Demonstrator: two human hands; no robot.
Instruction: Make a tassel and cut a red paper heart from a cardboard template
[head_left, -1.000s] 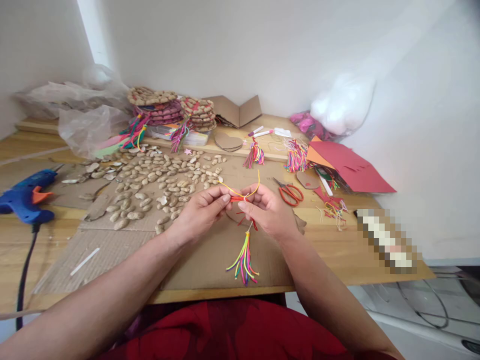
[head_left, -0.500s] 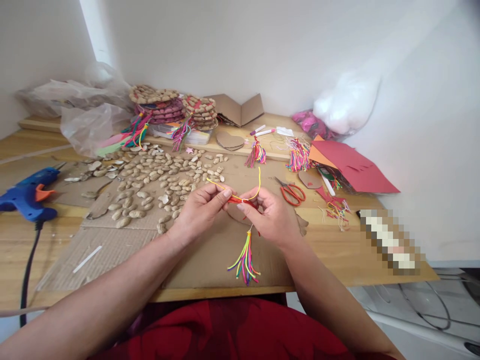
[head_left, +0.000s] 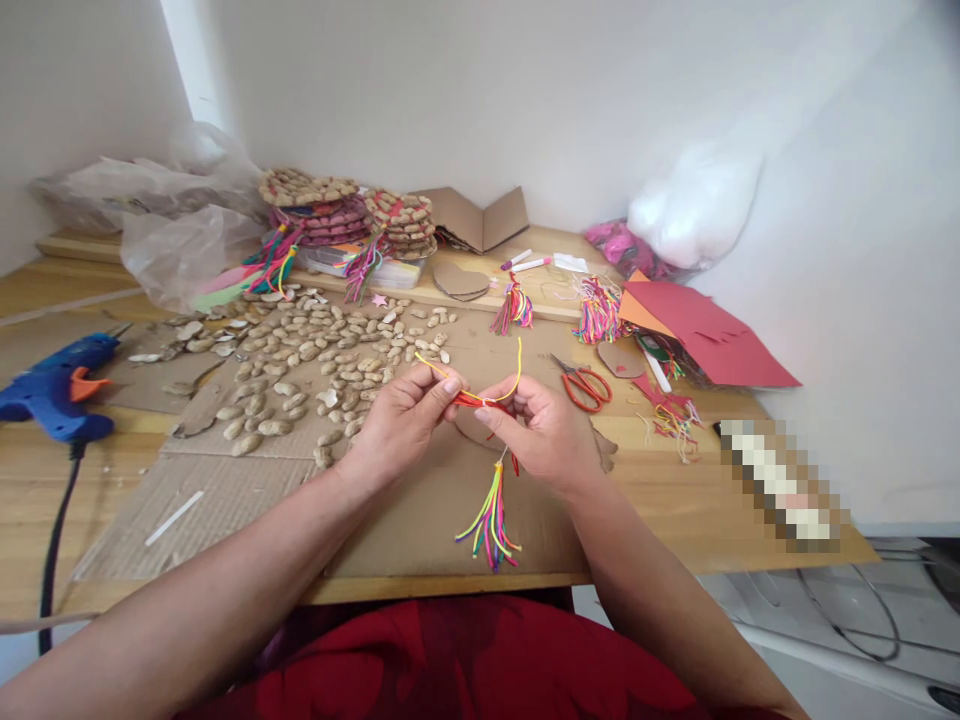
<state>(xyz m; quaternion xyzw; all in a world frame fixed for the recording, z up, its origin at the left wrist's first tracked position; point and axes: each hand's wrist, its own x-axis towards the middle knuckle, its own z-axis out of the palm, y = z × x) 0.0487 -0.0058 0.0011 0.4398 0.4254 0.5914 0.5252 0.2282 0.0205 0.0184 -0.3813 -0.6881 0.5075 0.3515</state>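
Note:
Both hands meet above the cardboard (head_left: 405,530) at the middle of the table. My left hand (head_left: 409,415) pinches one end of a small bundle of red and yellow cords (head_left: 471,399) between thumb and fingers. At the bundle's other end, my right hand (head_left: 544,425) is closed on it, near a pale tie around its middle. Yellow cord ends stick up on both sides. Below my right hand a multicoloured tassel (head_left: 491,525) lies on the cardboard. A cardboard cutout (head_left: 469,432) lies partly hidden beneath the hands.
Many peanuts (head_left: 330,340) spread to the left, with a blue glue gun (head_left: 64,385) beyond them. Red-handled scissors (head_left: 585,388) lie right of my hands. Peanut-covered pieces (head_left: 322,190), tassels (head_left: 598,310) and red paper (head_left: 720,335) stand along the back and right.
Hardly anything differs. Both hands keep their hold on the cord bundle, and slightly more red cord shows below my right hand.

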